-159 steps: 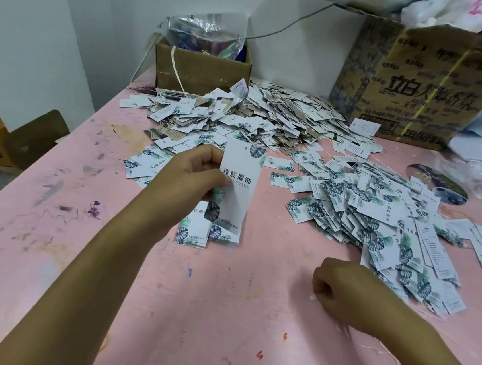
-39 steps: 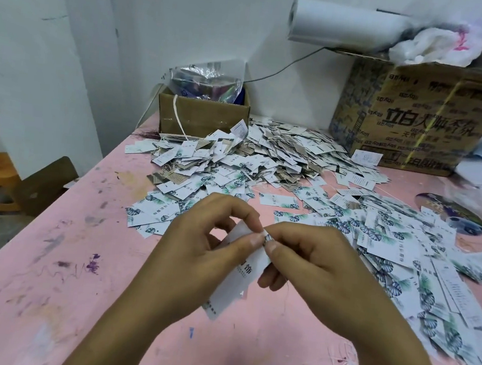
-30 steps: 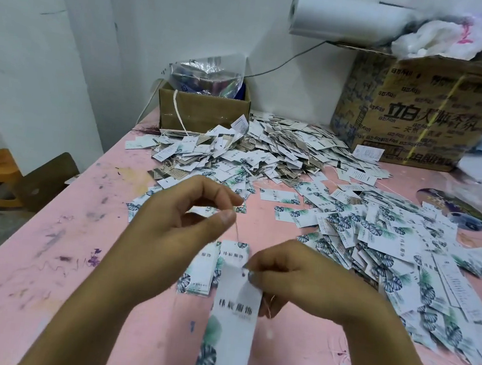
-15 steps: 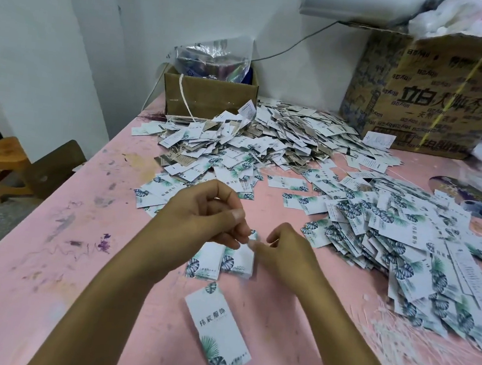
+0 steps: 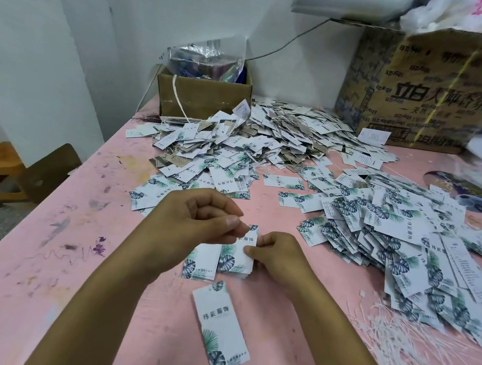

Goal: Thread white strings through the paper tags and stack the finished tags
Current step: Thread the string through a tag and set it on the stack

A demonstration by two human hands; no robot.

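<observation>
Oblong paper tag (image 5: 220, 328), now lower

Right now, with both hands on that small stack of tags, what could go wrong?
The left hand and right hand both pinch the top tag of the small stack; a tug could slide it apart. The lone tag lying between the forearms could be swept away. The loose white strings beside the right forearm may snag and tangle.
</observation>
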